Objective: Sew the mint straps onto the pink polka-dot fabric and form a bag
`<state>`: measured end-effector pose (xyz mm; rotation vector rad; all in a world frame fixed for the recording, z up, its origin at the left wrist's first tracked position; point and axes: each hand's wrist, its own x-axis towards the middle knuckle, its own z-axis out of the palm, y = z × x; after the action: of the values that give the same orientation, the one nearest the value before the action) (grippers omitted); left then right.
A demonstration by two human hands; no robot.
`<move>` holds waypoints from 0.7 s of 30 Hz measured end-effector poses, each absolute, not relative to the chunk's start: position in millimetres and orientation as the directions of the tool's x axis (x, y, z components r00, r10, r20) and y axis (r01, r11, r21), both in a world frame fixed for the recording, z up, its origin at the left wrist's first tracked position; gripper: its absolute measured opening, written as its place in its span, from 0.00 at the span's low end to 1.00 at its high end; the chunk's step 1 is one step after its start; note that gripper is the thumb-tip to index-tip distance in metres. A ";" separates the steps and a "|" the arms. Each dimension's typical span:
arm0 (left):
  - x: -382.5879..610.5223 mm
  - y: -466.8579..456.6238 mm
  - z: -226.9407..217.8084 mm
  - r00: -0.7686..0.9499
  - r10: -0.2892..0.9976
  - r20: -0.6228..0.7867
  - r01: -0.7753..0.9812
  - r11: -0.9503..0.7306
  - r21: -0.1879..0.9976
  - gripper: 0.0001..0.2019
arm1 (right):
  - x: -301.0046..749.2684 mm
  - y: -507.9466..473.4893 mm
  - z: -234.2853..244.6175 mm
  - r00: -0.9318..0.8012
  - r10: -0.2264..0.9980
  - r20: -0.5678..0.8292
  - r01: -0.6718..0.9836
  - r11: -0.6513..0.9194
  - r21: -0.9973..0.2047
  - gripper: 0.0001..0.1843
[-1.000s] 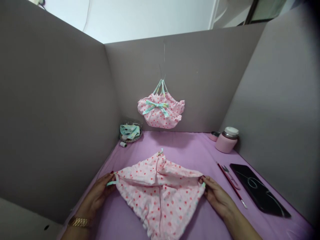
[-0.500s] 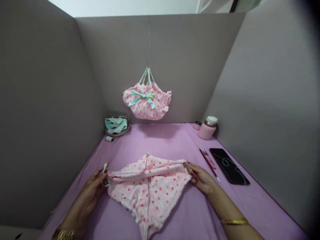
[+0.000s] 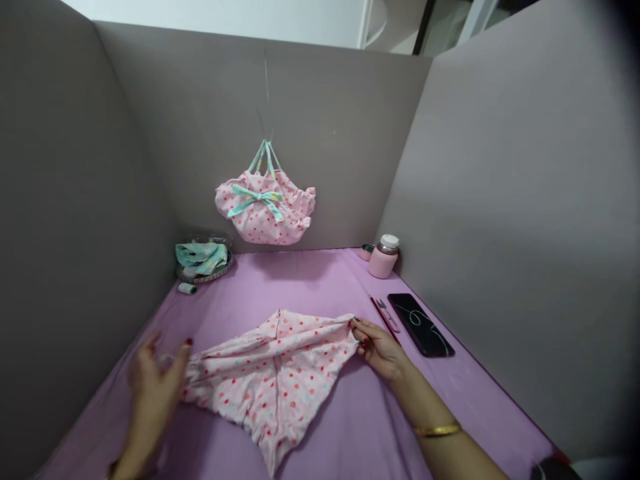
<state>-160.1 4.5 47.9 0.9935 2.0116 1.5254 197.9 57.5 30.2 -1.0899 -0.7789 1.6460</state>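
Observation:
A pink polka-dot cloth garment (image 3: 295,373) lies spread on the purple tablecloth, its lower end narrowing to a point toward me. My right hand (image 3: 377,347) pinches its upper right corner between thumb and fingers. At the left corner, my left hand (image 3: 155,383) is blurred by motion, thumb and fingers apart, with nothing visible in its grasp. The cloth at that corner is bunched and partly hidden behind the thumb.
A similar dotted piece (image 3: 267,210) with a green bow hangs by a thread. At back left are a tray (image 3: 220,271) of green cloth and a thread spool (image 3: 187,288). On the right are a pink jar (image 3: 383,260), snips (image 3: 389,315), a red pen-like tool (image 3: 384,320) and a phone (image 3: 421,325).
My left hand has let go of the garment's left corner and opened, and that corner has dropped and bunched. My right hand still holds its corner. The view has swung right.

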 end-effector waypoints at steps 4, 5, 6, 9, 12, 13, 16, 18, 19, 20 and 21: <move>-58.4 14.4 65.9 0.114 0.843 0.526 0.749 -0.421 0.511 0.21 | 189.4 53.1 41.3 -0.155 0.953 -0.262 -0.298 -0.297 -0.907 0.19; -34.8 18.5 68.4 0.252 0.842 0.477 0.741 -0.485 0.464 0.21 | 189.1 51.2 44.1 -0.158 0.955 -0.252 -0.274 -0.288 -0.918 0.19; -14.5 23.4 69.7 0.342 0.835 0.431 0.739 -0.523 0.425 0.20 | 189.7 48.7 46.3 -0.162 0.956 -0.243 -0.249 -0.278 -0.928 0.19; 22.6 39.1 64.8 0.540 0.780 0.316 0.695 -0.625 0.356 0.16 | 196.2 39.0 47.6 -0.160 0.963 -0.217 -0.171 -0.244 -0.955 0.19; 31.2 49.3 48.8 0.569 0.779 0.263 0.705 -0.627 0.332 0.11 | 206.1 26.8 38.7 -0.129 0.970 -0.204 -0.111 -0.219 -0.970 0.19; 30.8 50.7 42.4 0.570 0.784 0.247 0.713 -0.621 0.325 0.10 | 209.2 22.6 33.9 -0.119 0.970 -0.212 -0.097 -0.224 -0.970 0.19; 27.2 51.5 25.6 0.565 0.796 0.218 0.731 -0.605 0.315 0.10 | 216.4 11.0 19.5 -0.113 0.958 -0.262 -0.135 -0.276 -0.952 0.18; 24.7 51.9 19.3 0.555 0.804 0.212 0.740 -0.594 0.315 0.10 | 219.9 5.6 13.3 -0.118 0.947 -0.298 -0.245 -0.318 -0.916 0.16; 23.9 52.4 17.7 0.548 0.809 0.212 0.744 -0.588 0.317 0.11 | 221.4 3.8 11.6 -0.116 0.943 -0.313 -0.310 -0.333 -0.890 0.16; 23.6 53.2 16.8 0.542 0.813 0.213 0.748 -0.582 0.320 0.11 | 222.6 2.6 10.9 -0.110 0.938 -0.330 -0.368 -0.347 -0.863 0.15; 23.8 53.9 16.5 0.536 0.817 0.215 0.750 -0.577 0.324 0.10 | 223.6 2.0 11.0 -0.107 0.931 -0.348 -0.412 -0.360 -0.837 0.15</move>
<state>23.8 53.9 16.5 2.5801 1.3319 0.5131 223.6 2.0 11.0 -1.1075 -0.6923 1.6709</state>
